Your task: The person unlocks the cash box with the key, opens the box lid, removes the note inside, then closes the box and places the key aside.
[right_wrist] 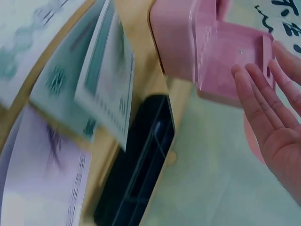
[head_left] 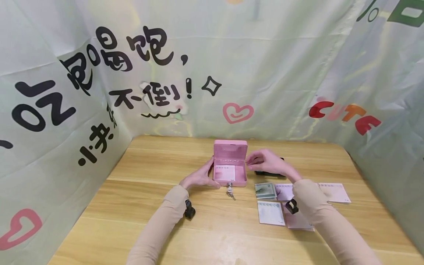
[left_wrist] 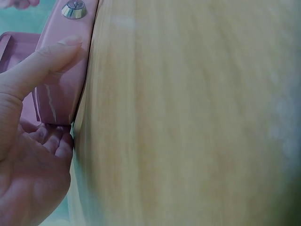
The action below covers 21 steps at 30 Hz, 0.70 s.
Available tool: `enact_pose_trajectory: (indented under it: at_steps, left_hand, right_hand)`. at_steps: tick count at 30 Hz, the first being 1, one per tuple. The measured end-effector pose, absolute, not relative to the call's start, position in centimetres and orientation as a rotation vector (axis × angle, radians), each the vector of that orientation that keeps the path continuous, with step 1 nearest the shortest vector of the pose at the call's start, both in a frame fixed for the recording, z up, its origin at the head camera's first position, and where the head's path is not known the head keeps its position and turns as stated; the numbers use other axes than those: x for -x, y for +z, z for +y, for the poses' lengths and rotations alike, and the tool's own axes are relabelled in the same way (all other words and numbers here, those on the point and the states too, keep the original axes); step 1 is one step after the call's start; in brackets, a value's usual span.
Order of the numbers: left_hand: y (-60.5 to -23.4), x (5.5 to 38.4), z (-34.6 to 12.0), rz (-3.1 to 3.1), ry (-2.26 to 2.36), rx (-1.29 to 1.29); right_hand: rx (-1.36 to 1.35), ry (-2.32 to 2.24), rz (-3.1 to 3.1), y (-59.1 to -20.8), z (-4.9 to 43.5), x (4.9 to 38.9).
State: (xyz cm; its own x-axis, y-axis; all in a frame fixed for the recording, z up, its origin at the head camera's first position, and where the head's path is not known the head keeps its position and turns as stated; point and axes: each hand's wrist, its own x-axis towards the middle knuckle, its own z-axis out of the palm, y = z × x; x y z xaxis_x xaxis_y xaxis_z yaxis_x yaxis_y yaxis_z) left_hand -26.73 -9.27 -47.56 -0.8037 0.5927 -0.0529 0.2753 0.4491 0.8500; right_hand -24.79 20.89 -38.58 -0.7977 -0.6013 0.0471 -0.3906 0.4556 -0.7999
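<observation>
A small pink metal cash box (head_left: pixel 241 183) stands on the table with its lid (head_left: pixel 230 151) raised. Inside lies a pale banknote (head_left: pixel 225 173), and keys (head_left: pixel 230 191) hang from the front lock. My left hand (head_left: pixel 200 177) grips the box's left end; in the left wrist view the thumb (left_wrist: pixel 51 61) presses the front face near the lock (left_wrist: pixel 74 9), with the fingers round the corner. My right hand (head_left: pixel 269 162) is beside the right edge of the lid, its fingers loosely extended and holding nothing in the right wrist view.
Behind my right hand lies a long black object (right_wrist: pixel 136 169). Nearer are rows of banknotes: a green one (head_left: pixel 265 191), a pale one (head_left: pixel 271 213) and pinkish ones (head_left: pixel 336 193), partly hidden by my right forearm. A printed cloth (head_left: pixel 271 84) hangs round the table.
</observation>
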Motion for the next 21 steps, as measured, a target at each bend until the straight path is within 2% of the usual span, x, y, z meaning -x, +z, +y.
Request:
enact_pose_trajectory:
  at_steps: [13, 21]
  left_hand:
    - [-47.5, 26.7, -9.4, 2.373, 1.278, -0.751]
    - [-47.7, 26.8, -9.4, 2.375, 1.268, -0.773]
  right_hand:
    - [0.866, -1.119, 2.472, -39.9, 16.1, 26.6]
    - [0.851, -1.111, 2.406, -40.8, 14.8, 27.5]
